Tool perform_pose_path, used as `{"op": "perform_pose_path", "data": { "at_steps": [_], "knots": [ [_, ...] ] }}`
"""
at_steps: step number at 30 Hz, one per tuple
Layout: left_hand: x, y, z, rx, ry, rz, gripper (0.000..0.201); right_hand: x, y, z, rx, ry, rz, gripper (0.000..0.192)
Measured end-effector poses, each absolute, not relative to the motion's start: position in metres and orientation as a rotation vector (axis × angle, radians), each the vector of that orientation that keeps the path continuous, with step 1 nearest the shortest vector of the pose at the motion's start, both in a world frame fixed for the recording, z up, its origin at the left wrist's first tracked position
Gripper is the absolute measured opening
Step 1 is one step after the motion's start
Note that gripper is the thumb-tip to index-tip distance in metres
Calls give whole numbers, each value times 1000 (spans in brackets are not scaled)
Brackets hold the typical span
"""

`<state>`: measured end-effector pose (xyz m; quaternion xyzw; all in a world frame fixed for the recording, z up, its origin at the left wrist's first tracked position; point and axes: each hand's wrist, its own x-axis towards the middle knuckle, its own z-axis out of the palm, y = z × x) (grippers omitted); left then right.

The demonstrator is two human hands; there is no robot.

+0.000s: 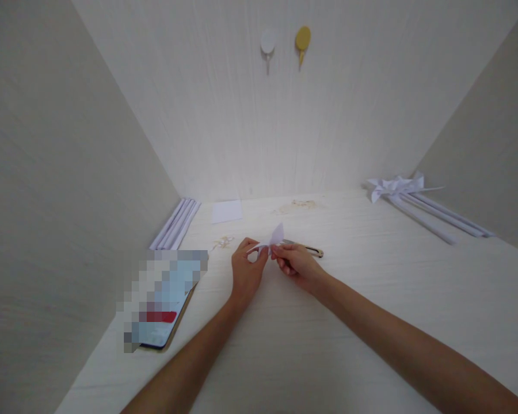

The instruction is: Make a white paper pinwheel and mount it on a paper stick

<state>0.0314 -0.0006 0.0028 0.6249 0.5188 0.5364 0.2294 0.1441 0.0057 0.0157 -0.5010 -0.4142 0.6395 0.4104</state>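
Note:
Between my two hands is a small white paper pinwheel, its folded blades standing up. My left hand is closed on the pinwheel's left side, thumb and fingers pinching the paper. From the right, my right hand pinches the paper near its middle, fingers curled; whatever else the fingertips hold is hidden. Just behind my right hand lies a utility knife with a tan handle, partly covered by that hand.
At left lie a phone, partly pixelated, and rolled white paper tubes. Further back are a white paper square and small scattered pieces. Finished-looking paper pinwheels with paper tubes rest at right. Two hooks are on the wall.

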Motion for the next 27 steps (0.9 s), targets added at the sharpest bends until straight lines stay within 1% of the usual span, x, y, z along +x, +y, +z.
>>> {"op": "perform_pose_path", "data": {
  "at_steps": [2, 5, 7, 10, 12, 14, 19, 21, 22, 23, 26, 27],
  "knots": [
    [31, 0, 3, 1667, 1440, 1464, 17, 146, 8, 10, -1201, -1135, 1561, 25],
    [30, 1, 1, 1603, 1426, 1448, 18, 149, 10, 1, -1178, -1394, 1355, 27],
    [30, 3, -1, 1576, 1404, 1434, 17, 152, 10, -2, -1212, -1619, 1070, 28],
    [30, 5, -5, 1559, 1362, 1416, 15, 155, 6, -3, -1225, -1889, 554, 26],
    [30, 6, -7, 1555, 1336, 1406, 15, 155, 4, -2, -1236, -1939, 404, 24],
    [29, 6, -7, 1564, 1325, 1403, 15, 154, 4, 1, -1281, -1878, 496, 24],
    [30, 3, -1, 1670, 1323, 1417, 14, 152, 11, 8, -1345, -1448, 1290, 25],
    [31, 1, 1, 1717, 1317, 1413, 14, 154, 11, 9, -1354, -1371, 1405, 26],
    [31, 1, 1, 1738, 1313, 1407, 13, 156, 11, 10, -1363, -1403, 1360, 26],
    [31, 0, 1, 1757, 1307, 1404, 13, 157, 10, 10, -1368, -1476, 1247, 25],
    [32, -1, 1, 1789, 1295, 1407, 13, 159, 6, 10, -1318, -1721, 728, 23],
    [32, -1, 2, 1795, 1291, 1413, 12, 159, 6, 11, -1305, -1751, 635, 22]
  ]
}}
